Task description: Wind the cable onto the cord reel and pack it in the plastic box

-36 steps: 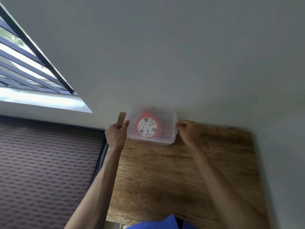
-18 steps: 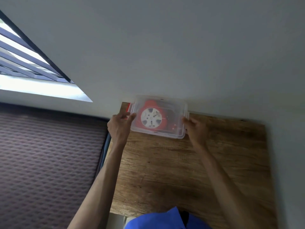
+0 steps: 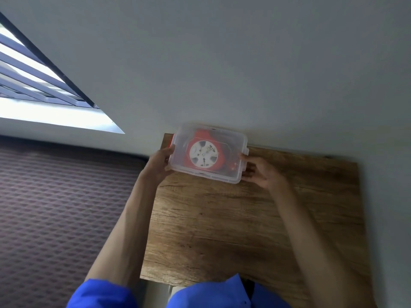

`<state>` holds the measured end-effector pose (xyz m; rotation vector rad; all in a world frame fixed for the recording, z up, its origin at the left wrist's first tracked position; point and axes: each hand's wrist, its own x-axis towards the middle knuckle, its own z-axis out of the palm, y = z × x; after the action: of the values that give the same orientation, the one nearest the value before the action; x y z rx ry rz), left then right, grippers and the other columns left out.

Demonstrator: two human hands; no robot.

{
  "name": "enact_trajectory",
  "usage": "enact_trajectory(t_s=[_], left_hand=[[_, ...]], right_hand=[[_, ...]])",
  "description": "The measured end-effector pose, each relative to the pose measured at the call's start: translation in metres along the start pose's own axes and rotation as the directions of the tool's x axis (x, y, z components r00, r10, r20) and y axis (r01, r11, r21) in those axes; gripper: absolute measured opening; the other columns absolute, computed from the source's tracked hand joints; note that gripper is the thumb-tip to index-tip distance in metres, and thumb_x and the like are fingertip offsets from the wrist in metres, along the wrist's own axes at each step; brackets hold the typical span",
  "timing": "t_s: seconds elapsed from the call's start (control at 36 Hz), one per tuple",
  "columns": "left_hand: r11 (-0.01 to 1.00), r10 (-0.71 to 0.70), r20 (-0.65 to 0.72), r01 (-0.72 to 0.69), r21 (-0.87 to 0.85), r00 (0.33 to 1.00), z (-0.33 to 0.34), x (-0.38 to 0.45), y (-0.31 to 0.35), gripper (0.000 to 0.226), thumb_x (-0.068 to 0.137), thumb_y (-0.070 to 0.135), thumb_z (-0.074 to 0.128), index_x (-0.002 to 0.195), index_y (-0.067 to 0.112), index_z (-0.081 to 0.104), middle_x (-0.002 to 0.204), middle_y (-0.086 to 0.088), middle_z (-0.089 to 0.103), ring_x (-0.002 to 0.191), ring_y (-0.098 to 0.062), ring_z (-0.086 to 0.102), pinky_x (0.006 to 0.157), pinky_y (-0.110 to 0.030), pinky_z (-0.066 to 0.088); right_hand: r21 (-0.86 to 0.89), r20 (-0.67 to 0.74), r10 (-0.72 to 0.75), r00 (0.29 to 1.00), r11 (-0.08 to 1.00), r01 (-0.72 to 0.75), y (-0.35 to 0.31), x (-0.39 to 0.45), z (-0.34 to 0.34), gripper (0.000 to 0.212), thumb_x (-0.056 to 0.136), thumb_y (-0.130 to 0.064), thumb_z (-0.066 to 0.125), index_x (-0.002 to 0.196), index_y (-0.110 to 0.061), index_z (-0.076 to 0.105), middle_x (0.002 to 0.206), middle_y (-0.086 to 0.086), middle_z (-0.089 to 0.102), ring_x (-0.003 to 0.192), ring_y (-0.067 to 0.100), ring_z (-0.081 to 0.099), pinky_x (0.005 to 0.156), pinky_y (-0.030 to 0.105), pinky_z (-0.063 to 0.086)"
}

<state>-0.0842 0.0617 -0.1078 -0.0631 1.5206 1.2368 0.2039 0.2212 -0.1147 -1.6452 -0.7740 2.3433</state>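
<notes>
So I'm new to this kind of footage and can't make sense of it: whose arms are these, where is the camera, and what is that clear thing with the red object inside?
There is no machine here: these are a person's two bare arms. The single picture comes from a camera worn on the person's head, looking forward and down, so the arms reach up into the frame from the blue sleeves at the bottom. The surface is a wooden table pushed against a grey wall, with a patterned mattress to its left. At the table's far edge sits a clear plastic box with its lid on. Through it you see a red cord reel with a white centre. The left hand grips the box's left end and the right hand its right end.
</notes>
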Motion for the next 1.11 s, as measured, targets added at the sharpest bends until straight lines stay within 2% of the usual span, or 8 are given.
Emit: enact_trajectory(t_s=[0.14, 0.22, 0.33, 0.42, 0.53, 0.64, 0.92, 1.11], left_hand=[[0.906, 0.287, -0.256, -0.175, 0.384, 0.923, 0.005, 0.0, 0.002, 0.011, 0.097, 0.038, 0.081, 0.096, 0.027, 0.081, 0.092, 0.007, 0.079, 0.09, -0.011, 0.076, 0.087, -0.037, 0.067], [0.668, 0.552, -0.26, -0.234, 0.706, 0.792, 0.017, -0.002, -0.008, 0.023, 0.096, 0.045, 0.077, 0.08, 0.029, 0.08, 0.078, -0.005, 0.078, 0.077, -0.018, 0.071, 0.082, -0.04, 0.063], [0.489, 0.735, -0.288, -0.186, 0.852, 0.614, 0.035, -0.003, -0.01, 0.029, 0.093, 0.029, 0.082, 0.091, 0.0, 0.082, 0.087, -0.019, 0.075, 0.083, -0.038, 0.073, 0.077, -0.042, 0.056], [0.49, 0.73, -0.295, -0.171, 0.855, 0.617, 0.039, -0.006, -0.007, 0.027, 0.092, 0.026, 0.083, 0.091, -0.001, 0.08, 0.088, -0.018, 0.074, 0.082, -0.036, 0.071, 0.073, -0.043, 0.054], [0.498, 0.748, -0.297, -0.205, 0.843, 0.594, 0.038, -0.013, -0.01, 0.028, 0.094, 0.023, 0.082, 0.097, -0.005, 0.079, 0.093, -0.02, 0.073, 0.078, -0.033, 0.065, 0.07, -0.038, 0.041], [0.468, 0.731, -0.249, -0.201, 0.86, 0.636, 0.039, -0.019, -0.011, 0.028, 0.1, 0.021, 0.076, 0.1, -0.006, 0.077, 0.095, -0.011, 0.063, 0.075, -0.026, 0.057, 0.068, -0.035, 0.041], [0.316, 0.703, -0.114, -0.164, 0.935, 0.702, 0.04, -0.054, 0.018, 0.031, 0.111, 0.026, 0.053, 0.12, 0.016, 0.081, 0.118, -0.014, 0.074, 0.1, -0.034, 0.071, 0.074, -0.037, 0.05], [0.071, 0.936, 0.082, -0.41, 0.909, 0.343, 0.087, -0.111, 0.074, 0.036, 0.112, 0.03, 0.058, 0.142, 0.013, 0.07, 0.135, -0.011, 0.069, 0.124, -0.032, 0.061, 0.089, -0.047, 0.053]], right_hand=[[-0.217, -0.123, -0.158, 0.98, 0.968, 0.129, -0.023, 0.003, 0.003, 0.028, 0.084, -0.013, 0.088, 0.107, -0.013, 0.072, 0.112, 0.01, 0.079, 0.101, 0.023, 0.077, 0.08, 0.041, 0.065], [-0.703, -0.284, -0.451, 0.846, 0.698, 0.136, -0.036, 0.006, 0.014, 0.018, 0.09, -0.029, 0.085, 0.084, -0.016, 0.074, 0.085, 0.002, 0.078, 0.075, 0.016, 0.078, 0.069, 0.034, 0.065], [-0.922, -0.231, -0.707, 0.668, 0.378, 0.081, -0.032, 0.008, 0.036, 0.022, 0.09, -0.024, 0.081, 0.09, -0.003, 0.077, 0.081, 0.01, 0.078, 0.065, 0.022, 0.073, 0.053, 0.026, 0.055], [-0.948, -0.222, -0.773, 0.595, 0.314, 0.054, -0.028, 0.006, 0.047, 0.016, 0.09, -0.018, 0.08, 0.09, -0.002, 0.077, 0.084, 0.014, 0.079, 0.063, 0.027, 0.071, 0.044, 0.015, 0.032], [-0.946, -0.228, -0.76, 0.608, 0.321, 0.047, -0.025, 0.001, 0.045, 0.018, 0.094, -0.022, 0.076, 0.094, -0.004, 0.077, 0.088, 0.013, 0.079, 0.072, 0.028, 0.077, 0.057, 0.028, 0.057], [-0.947, -0.184, -0.811, 0.555, 0.297, 0.12, -0.012, -0.012, 0.046, 0.019, 0.097, -0.02, 0.072, 0.089, -0.004, 0.079, 0.082, 0.012, 0.079, 0.069, 0.025, 0.076, 0.047, 0.014, 0.028], [-0.974, -0.031, -0.805, 0.593, 0.157, 0.163, -0.025, -0.046, 0.035, 0.034, 0.107, -0.034, 0.059, 0.081, -0.014, 0.066, 0.077, 0.002, 0.067, 0.07, 0.017, 0.064, 0.064, 0.027, 0.051], [-0.989, 0.145, -0.983, 0.116, -0.139, 0.059, -0.097, -0.131, 0.05, 0.04, 0.106, -0.037, 0.059, 0.128, -0.006, 0.072, 0.113, 0.019, 0.074, 0.108, 0.038, 0.064, 0.084, 0.045, 0.052]])
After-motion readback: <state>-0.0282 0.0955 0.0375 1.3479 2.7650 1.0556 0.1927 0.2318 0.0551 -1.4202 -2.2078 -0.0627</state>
